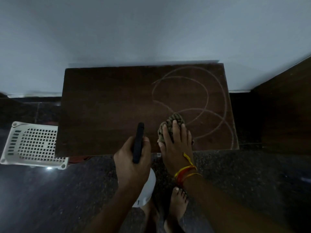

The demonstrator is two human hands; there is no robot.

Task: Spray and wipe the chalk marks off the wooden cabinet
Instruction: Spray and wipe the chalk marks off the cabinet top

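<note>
Head view: right hand point(175, 142) lies flat, palm down, pressing a bunched cloth point(172, 125) onto the cabinet top point(107, 105), lower centre of frame, right at the edge of the chalk marks point(198, 98), probably so it can wipe. Left hand point(133, 158) grips the spray bottle point(143, 184), black nozzle aimed forward over the wood, likely ready to spray. Loops fill the right half, unwiped. Dim room, pale wall above, dark speckled floor point(67, 190), white perforated basket point(33, 143) at left.
</note>
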